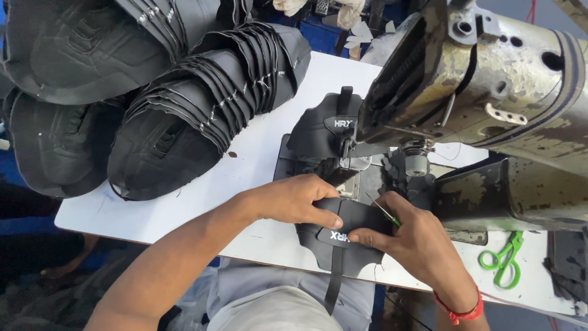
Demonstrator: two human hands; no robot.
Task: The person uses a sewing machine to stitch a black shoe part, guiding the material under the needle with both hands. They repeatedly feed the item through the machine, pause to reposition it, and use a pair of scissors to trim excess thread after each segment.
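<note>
Black shoe-upper panel: lies flat on white table, directly under both my hands, long axis running from me toward sewing machine's needle area. Left hand presses its near-left edge, fingers closed on it. Right hand pinches its right edge, also holding green-handled pick. Beyond: second panel; stacked uppers; green snips.

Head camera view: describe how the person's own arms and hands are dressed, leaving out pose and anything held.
Both forearms are bare, with no sleeves reaching into view, and neither the left hand nor the right hand wears a glove. No rings show on the fingers that are visible. The only thing worn is a red thread band, knotted, around the right wrist. The left wrist carries nothing.
</note>
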